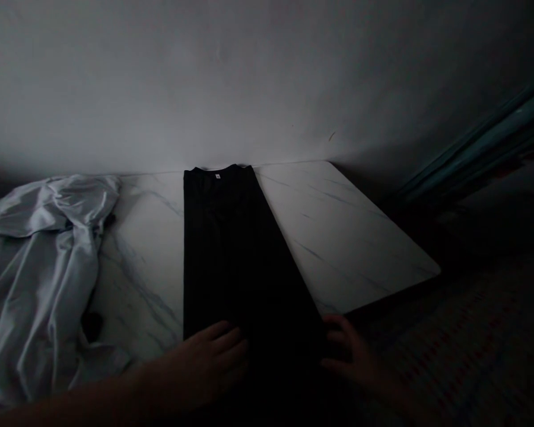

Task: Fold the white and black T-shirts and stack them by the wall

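A black garment [231, 249], folded into a long strip, lies on the white marble-patterned table [338, 231]. Its neckline is at the far end, where a small white label [218, 176] shows. My left hand [213, 359] rests palm down on the near part of the cloth, fingers stretched out. At the garment's right edge is my right hand [349, 350], with thumb and fingers apart and the fingertips against the cloth. The near end of the garment fades into deep shadow.
A crumpled light grey garment [40, 255] lies on the left of the table. A pale wall [249, 83] rises behind the table's back edge. Dark teal cloth [480, 142] hangs at the right, and a red-patterned fabric [463, 344] lies below the table's right corner.
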A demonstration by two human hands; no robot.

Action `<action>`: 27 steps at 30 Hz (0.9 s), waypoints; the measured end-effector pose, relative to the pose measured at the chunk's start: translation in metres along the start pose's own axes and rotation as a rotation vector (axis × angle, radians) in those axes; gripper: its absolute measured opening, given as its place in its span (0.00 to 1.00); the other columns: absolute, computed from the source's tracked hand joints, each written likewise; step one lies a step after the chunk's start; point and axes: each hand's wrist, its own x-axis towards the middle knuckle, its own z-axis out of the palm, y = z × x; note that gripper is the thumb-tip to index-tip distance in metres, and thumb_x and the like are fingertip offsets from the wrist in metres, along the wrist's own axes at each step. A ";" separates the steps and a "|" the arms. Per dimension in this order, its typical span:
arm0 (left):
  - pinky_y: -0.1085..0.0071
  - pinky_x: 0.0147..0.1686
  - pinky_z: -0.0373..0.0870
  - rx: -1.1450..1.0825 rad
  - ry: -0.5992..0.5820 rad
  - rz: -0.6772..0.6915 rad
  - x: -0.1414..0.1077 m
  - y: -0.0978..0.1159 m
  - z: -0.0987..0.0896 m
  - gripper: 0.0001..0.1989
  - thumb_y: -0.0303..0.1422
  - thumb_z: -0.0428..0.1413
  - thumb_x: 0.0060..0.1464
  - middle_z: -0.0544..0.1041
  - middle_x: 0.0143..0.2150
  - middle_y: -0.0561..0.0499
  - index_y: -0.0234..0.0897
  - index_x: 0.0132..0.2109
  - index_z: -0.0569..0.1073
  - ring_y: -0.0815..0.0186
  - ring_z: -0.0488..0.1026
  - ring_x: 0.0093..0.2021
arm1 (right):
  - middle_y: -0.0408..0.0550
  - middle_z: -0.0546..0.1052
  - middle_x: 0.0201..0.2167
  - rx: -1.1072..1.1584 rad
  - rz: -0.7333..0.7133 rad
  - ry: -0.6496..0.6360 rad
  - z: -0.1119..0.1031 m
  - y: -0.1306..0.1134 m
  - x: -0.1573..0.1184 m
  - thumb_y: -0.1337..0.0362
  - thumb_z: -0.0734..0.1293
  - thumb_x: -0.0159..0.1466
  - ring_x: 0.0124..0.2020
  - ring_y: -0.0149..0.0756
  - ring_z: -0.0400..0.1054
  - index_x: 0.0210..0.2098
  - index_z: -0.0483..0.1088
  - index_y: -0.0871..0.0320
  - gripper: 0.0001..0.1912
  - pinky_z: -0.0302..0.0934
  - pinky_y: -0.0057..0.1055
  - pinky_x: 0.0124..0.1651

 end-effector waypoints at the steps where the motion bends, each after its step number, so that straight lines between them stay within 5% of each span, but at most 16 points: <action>1: 0.65 0.54 0.65 0.045 -0.009 -0.055 -0.021 0.005 -0.002 0.12 0.39 0.55 0.63 0.78 0.53 0.53 0.44 0.51 0.75 0.63 0.71 0.53 | 0.55 0.77 0.48 -0.058 -0.065 0.032 0.002 0.009 -0.002 0.53 0.76 0.51 0.51 0.49 0.74 0.63 0.62 0.54 0.43 0.70 0.45 0.52; 4: 0.64 0.58 0.63 0.172 -0.064 -0.193 -0.073 0.029 0.006 0.22 0.44 0.55 0.61 0.72 0.63 0.53 0.48 0.61 0.71 0.61 0.67 0.60 | 0.58 0.73 0.57 -0.315 -0.373 0.072 0.005 0.035 -0.001 0.56 0.71 0.58 0.57 0.48 0.70 0.68 0.57 0.53 0.40 0.69 0.42 0.55; 7: 0.60 0.63 0.60 0.281 -0.047 -0.281 -0.097 0.050 0.032 0.28 0.44 0.57 0.59 0.68 0.67 0.54 0.55 0.65 0.65 0.58 0.65 0.63 | 0.49 0.77 0.51 -0.656 -0.742 0.115 0.000 0.047 0.012 0.65 0.61 0.67 0.52 0.38 0.73 0.66 0.63 0.44 0.27 0.70 0.32 0.53; 11: 0.49 0.70 0.47 0.407 0.128 -0.359 -0.092 0.056 0.065 0.27 0.45 0.56 0.60 0.70 0.64 0.51 0.56 0.66 0.65 0.55 0.65 0.63 | 0.43 0.77 0.33 -0.938 -1.130 0.382 -0.010 0.036 0.038 0.73 0.57 0.70 0.38 0.32 0.74 0.64 0.65 0.40 0.29 0.69 0.29 0.50; 14: 0.49 0.71 0.45 0.379 0.187 -0.368 -0.079 0.055 0.069 0.23 0.42 0.55 0.63 0.71 0.64 0.51 0.52 0.64 0.68 0.56 0.64 0.65 | 0.42 0.77 0.31 -1.012 -1.288 0.471 -0.015 0.016 0.049 0.75 0.59 0.69 0.39 0.32 0.73 0.63 0.67 0.39 0.29 0.68 0.30 0.52; 16: 0.54 0.70 0.51 0.306 0.188 -0.304 -0.073 0.053 0.062 0.21 0.37 0.55 0.64 0.70 0.65 0.51 0.48 0.63 0.69 0.58 0.63 0.67 | 0.43 0.79 0.40 -1.055 -1.371 0.379 -0.017 0.000 0.051 0.74 0.60 0.70 0.49 0.34 0.73 0.63 0.66 0.40 0.28 0.65 0.32 0.58; 20: 0.58 0.69 0.57 0.019 0.124 -0.230 -0.073 0.045 0.044 0.21 0.34 0.50 0.67 0.69 0.66 0.52 0.48 0.65 0.66 0.60 0.58 0.70 | 0.44 0.71 0.62 -1.069 -1.437 -0.052 -0.023 -0.029 0.055 0.69 0.55 0.73 0.67 0.35 0.59 0.66 0.62 0.44 0.25 0.59 0.38 0.66; 27: 0.63 0.67 0.59 -0.548 0.027 -0.245 -0.069 0.032 0.020 0.22 0.38 0.50 0.67 0.73 0.62 0.55 0.54 0.66 0.64 0.63 0.61 0.68 | 0.48 0.67 0.65 -0.702 -1.049 -0.615 -0.032 -0.046 0.056 0.54 0.60 0.71 0.69 0.43 0.54 0.65 0.64 0.45 0.24 0.52 0.49 0.68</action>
